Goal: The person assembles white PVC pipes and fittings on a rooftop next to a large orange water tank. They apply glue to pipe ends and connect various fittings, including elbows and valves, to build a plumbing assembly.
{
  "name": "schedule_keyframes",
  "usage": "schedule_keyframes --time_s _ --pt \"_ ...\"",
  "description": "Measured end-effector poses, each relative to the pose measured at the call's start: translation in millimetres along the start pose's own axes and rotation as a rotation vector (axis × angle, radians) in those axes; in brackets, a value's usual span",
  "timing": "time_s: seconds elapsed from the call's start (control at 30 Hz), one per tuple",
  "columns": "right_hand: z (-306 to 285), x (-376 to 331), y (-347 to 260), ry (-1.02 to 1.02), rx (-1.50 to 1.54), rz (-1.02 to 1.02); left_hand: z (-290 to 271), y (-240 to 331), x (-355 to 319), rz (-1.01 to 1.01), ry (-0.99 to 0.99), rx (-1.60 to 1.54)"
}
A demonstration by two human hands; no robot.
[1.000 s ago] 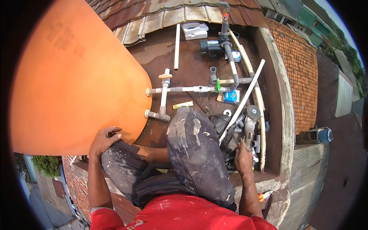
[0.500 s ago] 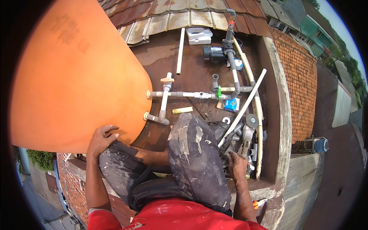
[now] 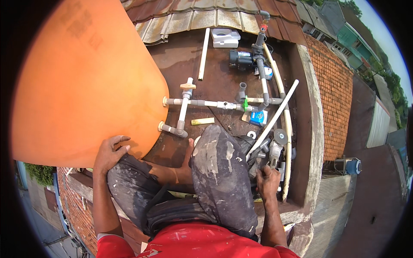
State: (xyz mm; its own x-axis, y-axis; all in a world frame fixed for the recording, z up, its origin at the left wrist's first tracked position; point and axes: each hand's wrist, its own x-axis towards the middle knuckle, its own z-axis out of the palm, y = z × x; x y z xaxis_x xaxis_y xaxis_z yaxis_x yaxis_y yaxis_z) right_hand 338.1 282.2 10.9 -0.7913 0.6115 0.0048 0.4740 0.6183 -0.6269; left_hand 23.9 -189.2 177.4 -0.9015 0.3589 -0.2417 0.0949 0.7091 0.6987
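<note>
Right hand [image 3: 267,182]: formerly extended beside the angle grinder [image 3: 275,150]; fingers now curled in by its rear end, contact uncertain from here.
Bare foot [image 3: 186,160]: formerly mostly hidden behind the raised knee [image 3: 215,150]; now exposed to the toes.

Our left hand [image 3: 110,153] rests by our bent left knee [image 3: 128,173], thumb [image 3: 124,149] apart from loosely curved fingers [image 3: 120,139]. Our right hand [image 3: 269,184] curls inward; whether it grips anything, we cannot quite tell. Both forearms [image 3: 272,217] point forward.

Outdoor rooftop [image 3: 183,66], orange tank [image 3: 90,94], dark pump [image 3: 241,60], metal roofing [image 3: 202,21], neighbouring tiled roof [image 3: 330,107]
</note>
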Motion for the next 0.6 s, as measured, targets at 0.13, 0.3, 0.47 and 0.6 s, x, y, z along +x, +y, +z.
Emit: schedule_keyframes --time_s 0.13,0.3,0.47,0.6 --pt "4 4 -3 0.123 0.014 -0.051 0 2 1 0.005 -0.015 0.014" --pt "1 13 -6 -0.06 -0.009 0.144 -1 2 1 -0.03 -0.039 -0.027" --pt "5 15 -9 0.12 -0.029 -0.049 -2 12 1 -0.029 -0.034 0.039" --pt "5 17 -10 0.121 -0.044 -0.063 0 17 1 0.006 -0.02 0.101"
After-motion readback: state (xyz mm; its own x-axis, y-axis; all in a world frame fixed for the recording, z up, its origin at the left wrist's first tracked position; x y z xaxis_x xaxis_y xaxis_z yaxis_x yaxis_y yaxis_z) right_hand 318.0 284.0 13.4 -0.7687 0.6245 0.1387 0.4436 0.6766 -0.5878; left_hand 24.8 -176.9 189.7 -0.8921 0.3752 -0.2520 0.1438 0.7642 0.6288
